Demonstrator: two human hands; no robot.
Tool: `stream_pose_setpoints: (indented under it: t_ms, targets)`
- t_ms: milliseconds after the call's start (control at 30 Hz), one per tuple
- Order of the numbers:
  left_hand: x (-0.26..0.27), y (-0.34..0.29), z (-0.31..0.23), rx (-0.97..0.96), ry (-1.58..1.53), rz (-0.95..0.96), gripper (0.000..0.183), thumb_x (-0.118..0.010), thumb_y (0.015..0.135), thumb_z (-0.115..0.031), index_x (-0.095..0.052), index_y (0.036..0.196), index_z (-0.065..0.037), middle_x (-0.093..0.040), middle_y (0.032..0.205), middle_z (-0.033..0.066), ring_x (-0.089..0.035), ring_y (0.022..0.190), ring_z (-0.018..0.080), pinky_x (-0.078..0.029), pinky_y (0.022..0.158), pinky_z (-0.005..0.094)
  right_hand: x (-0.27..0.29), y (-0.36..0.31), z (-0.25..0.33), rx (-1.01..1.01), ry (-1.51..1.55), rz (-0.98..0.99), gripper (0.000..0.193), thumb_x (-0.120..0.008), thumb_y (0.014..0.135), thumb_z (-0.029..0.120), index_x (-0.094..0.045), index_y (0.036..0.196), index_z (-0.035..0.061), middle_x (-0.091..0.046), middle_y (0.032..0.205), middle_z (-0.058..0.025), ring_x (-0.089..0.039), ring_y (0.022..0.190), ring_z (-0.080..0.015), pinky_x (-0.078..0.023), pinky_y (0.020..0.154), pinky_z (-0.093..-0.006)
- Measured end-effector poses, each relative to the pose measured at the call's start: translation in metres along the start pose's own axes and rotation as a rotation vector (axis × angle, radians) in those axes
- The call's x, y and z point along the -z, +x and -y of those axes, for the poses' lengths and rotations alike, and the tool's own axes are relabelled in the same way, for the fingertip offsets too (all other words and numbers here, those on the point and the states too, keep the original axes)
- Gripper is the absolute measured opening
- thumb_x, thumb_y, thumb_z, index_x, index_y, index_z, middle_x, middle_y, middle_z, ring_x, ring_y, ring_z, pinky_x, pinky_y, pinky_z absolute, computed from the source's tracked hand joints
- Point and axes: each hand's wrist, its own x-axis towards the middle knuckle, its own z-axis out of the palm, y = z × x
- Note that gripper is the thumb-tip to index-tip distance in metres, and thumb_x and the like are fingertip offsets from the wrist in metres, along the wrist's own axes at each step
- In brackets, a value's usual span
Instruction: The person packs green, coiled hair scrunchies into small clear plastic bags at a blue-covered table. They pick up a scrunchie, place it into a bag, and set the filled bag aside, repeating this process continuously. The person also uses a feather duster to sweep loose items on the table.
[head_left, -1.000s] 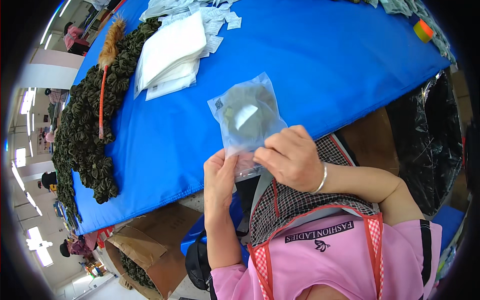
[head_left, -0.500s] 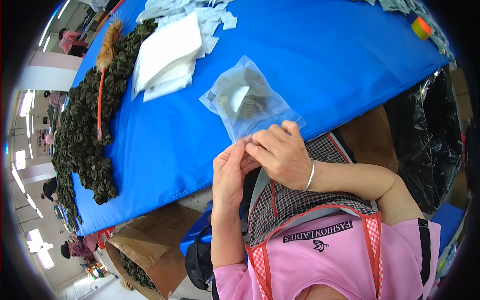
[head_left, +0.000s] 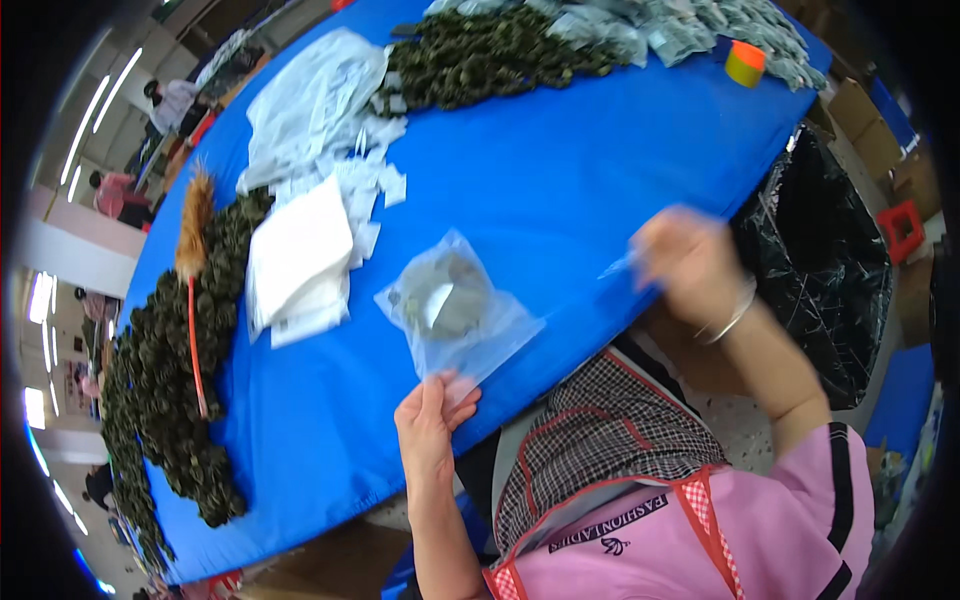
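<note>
Pinching the near end of a translucent bag [head_left: 480, 335] with a dark green piece [head_left: 462, 312] inside, the left hand [head_left: 437, 418] holds it by the front edge of the blue bench [head_left: 570, 180]. The right hand [head_left: 690, 262], well apart beside that edge toward the right corner, is blurred, with a thin clear strip [head_left: 616, 267] at its fingertips, and I cannot tell how tightly it closes. Dark green bundles [head_left: 165, 350] line the left edge, just beside a white stack [head_left: 300, 250].

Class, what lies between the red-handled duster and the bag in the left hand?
In the head view, from duster to bag: the edge of the dark green heap, a flat white stack, then bare blue cloth.
</note>
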Motion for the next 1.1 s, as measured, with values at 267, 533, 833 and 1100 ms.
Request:
stream_pose_setpoints:
  t_ms: [267,533,833,1100]
  targets:
    - [0.021,0.001,-0.006,-0.319,0.382,-0.074,0.026,-0.054,0.090,-0.005,-0.052,0.115,0.001,-0.065,0.093,0.0129,-0.062,0.073,0.0191,-0.050,0.065,0.0278,0.348,-0.017,-0.048,-0.451,-1.545,-0.454,0.026,-0.052,0.092,0.031,-0.064,0.102,0.0106,-0.065,0.089,-0.0134,-0.062,0.081,-0.0327,-0.048,0.066,-0.0451]
    - [0.003,0.011,-0.020,-1.241,1.422,-0.147,0.041,-0.069,0.073,-0.004,-0.059,0.112,-0.007,-0.058,0.119,0.0100,-0.057,0.097,0.0283,-0.043,0.088,0.0389,-0.043,0.016,-0.019,1.074,-1.047,0.333,0.038,-0.056,0.079,0.009,-0.060,0.116,0.0176,-0.056,0.121,-0.0061,-0.058,0.105,-0.0255,-0.046,0.085,-0.0368]
    - [-0.003,0.018,0.008,-0.625,0.728,-0.272,0.018,-0.057,0.091,-0.015,-0.063,0.079,-0.003,-0.063,0.073,0.0114,-0.057,0.066,0.0274,-0.044,0.061,0.0358,-0.125,0.026,-0.048,0.170,-0.155,0.219,0.021,-0.055,0.092,0.018,-0.059,0.081,0.0011,-0.062,0.065,-0.0112,-0.061,0.058,-0.0258,-0.045,0.052,-0.0321]
    - [-0.023,0.017,0.001,-0.483,1.033,-0.473,0.027,-0.053,0.092,-0.023,-0.058,0.075,-0.002,-0.061,0.060,0.0150,-0.060,0.055,0.0351,-0.044,0.053,0.0460,-0.150,0.026,-0.047,0.102,-0.841,0.076,0.024,-0.057,0.091,0.026,-0.052,0.096,0.0038,-0.063,0.071,-0.0143,-0.062,0.062,-0.0295,-0.045,0.050,-0.0398]
